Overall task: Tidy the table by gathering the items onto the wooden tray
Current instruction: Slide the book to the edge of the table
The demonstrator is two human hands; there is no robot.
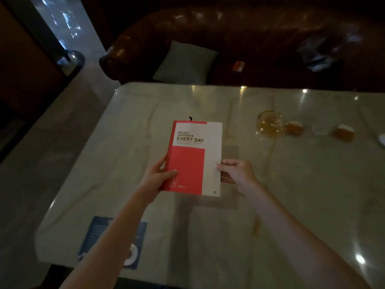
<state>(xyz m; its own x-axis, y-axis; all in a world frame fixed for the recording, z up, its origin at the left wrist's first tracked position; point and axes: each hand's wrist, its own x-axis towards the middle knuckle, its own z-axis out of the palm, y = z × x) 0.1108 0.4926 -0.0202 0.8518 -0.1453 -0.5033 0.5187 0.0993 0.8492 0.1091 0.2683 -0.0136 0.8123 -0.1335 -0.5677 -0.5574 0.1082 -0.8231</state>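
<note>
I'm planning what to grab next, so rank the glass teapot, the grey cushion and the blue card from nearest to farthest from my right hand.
From the right hand:
1. Glass teapot, just beyond it on the table, to the right.
2. Blue card, at the near left table corner.
3. Grey cushion, on the sofa past the table.

Both forearms extended toward 12 o'clock; left hand and right hand each closed in a thumb-over grip.

Table bare around centre and near right. Far right blocked: glass pitcher, two amber cups beside it. Blue booklet occupies near-left corner.
</note>
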